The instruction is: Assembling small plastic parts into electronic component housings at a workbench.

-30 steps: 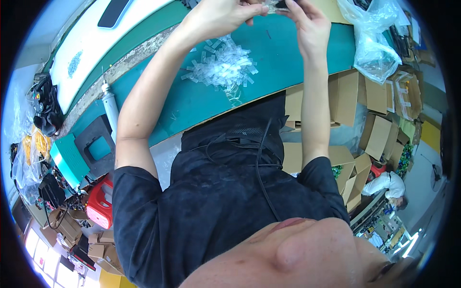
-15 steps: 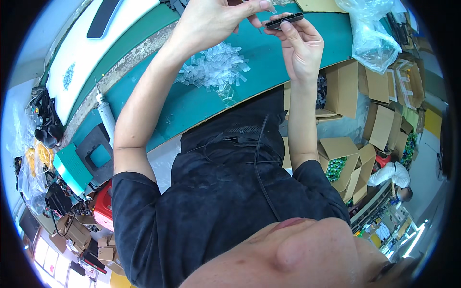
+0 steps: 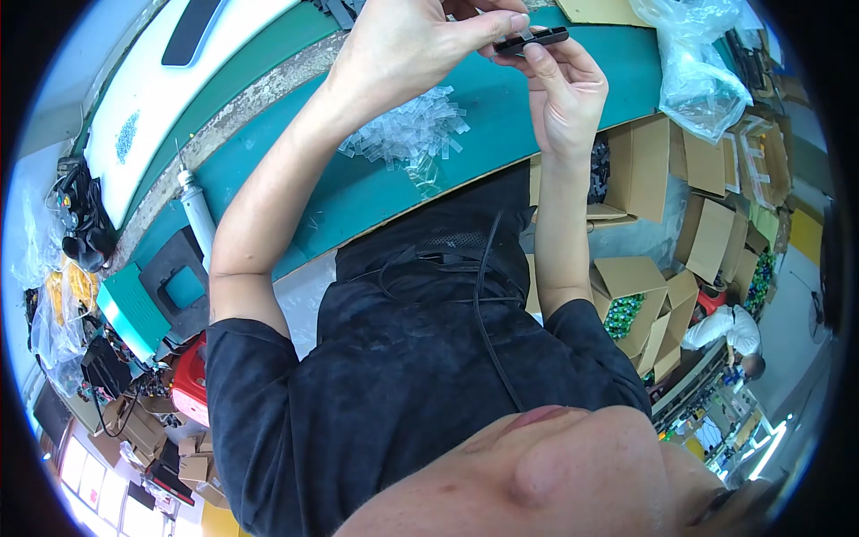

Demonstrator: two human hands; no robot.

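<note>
My right hand (image 3: 570, 103) is closed round a small black bar-shaped part (image 3: 553, 37), its thumb along the near side. Above the bar, my left hand (image 3: 407, 49) pinches a small clear plastic strip (image 3: 527, 36) between thumb and fingers, and the strip meets the bar's upper side. Some of the left fingers are hidden behind the thumb. Below the left wrist lies a loose pile of similar clear strips (image 3: 412, 130) on the green worktop (image 3: 501, 130).
A pen-shaped grey tool (image 3: 195, 210) lies on the left of the bench near a black frame (image 3: 170, 277). A clear plastic bag (image 3: 702, 80) sits at the right end. Open cardboard boxes (image 3: 640, 166) stand to my right. Another person (image 3: 729, 331) is far right.
My left hand has moved slightly right and down, bringing the clear strip against the black part. The right hand has hardly moved.
</note>
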